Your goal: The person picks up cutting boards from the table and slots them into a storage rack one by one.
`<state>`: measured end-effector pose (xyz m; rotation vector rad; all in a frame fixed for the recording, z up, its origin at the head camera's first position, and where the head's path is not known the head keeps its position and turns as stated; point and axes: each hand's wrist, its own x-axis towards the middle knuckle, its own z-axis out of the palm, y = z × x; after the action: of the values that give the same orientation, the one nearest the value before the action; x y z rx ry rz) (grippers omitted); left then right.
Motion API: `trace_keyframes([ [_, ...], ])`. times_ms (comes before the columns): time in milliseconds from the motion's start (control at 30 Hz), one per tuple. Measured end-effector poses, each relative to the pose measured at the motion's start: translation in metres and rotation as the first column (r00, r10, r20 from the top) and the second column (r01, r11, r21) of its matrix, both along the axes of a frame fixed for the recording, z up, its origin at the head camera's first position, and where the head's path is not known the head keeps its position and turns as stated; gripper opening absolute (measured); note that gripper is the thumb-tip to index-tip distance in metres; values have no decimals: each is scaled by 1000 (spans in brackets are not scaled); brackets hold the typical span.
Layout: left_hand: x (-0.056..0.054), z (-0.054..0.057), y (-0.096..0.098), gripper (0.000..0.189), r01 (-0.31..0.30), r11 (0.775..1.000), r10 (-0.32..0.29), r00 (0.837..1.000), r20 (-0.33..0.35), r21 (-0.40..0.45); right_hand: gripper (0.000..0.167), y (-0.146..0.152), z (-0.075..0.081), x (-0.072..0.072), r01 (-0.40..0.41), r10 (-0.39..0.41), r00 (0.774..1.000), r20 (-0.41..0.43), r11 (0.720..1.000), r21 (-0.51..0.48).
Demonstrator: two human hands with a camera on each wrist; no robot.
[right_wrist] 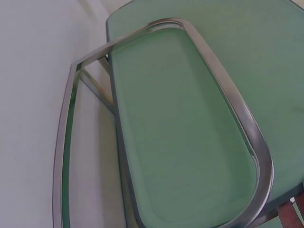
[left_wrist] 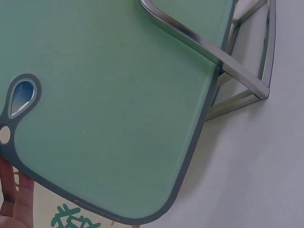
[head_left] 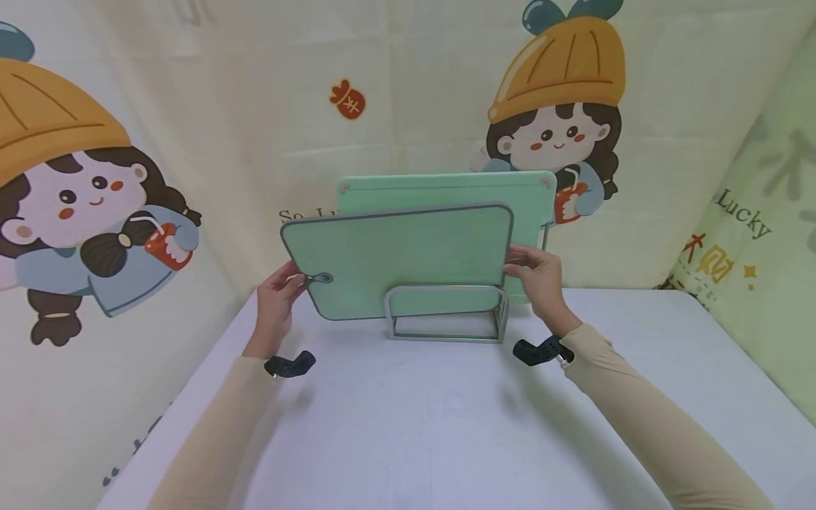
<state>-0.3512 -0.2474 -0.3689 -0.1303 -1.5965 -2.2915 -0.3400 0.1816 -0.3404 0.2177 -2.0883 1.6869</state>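
Note:
Both hands hold a green cutting board (head_left: 408, 255) with a grey edge, tilted slightly with its right side higher. My left hand (head_left: 275, 301) pinches its left edge beside the grey hanging hole, which the left wrist view shows with a teardrop-shaped inset (left_wrist: 23, 97). At the opposite edge, my right hand (head_left: 538, 283) grips with thumb and fingers. The board's lower part stands behind the front loop of a metal rack (head_left: 446, 338). Behind it, a second, lighter green cutting board (head_left: 446, 185) stands upright in the rack. The right wrist view shows the rack's front loop (right_wrist: 232, 95) crossing the board.
The rack stands on a white tabletop (head_left: 408, 425) towards the back. A printed cloth (head_left: 421, 106) with cartoon figures hangs behind and at the sides. A dark band is on each wrist.

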Motion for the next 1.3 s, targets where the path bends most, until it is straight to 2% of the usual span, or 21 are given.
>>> trace_keyframes([
  [233,-4,0,8,29,21,1000,-21,1000,-6,1,33,7,1,4,2,-2,1000,6,1000,-21],
  [367,-7,1,14,31,37,999,-37,999,-19,11,32,12,1,6,20,-20,1000,15,1000,6],
  [667,-9,1,25,34,40,999,-40,999,1,4,32,22,0,9,45,-45,999,-9,999,6],
  [933,-12,1,32,33,47,998,-47,999,7,-28,34,30,-2,11,71,-71,997,24,997,8],
  [1300,-11,3,37,31,50,994,-45,998,49,-100,35,36,0,14,53,-53,998,29,999,-9],
])
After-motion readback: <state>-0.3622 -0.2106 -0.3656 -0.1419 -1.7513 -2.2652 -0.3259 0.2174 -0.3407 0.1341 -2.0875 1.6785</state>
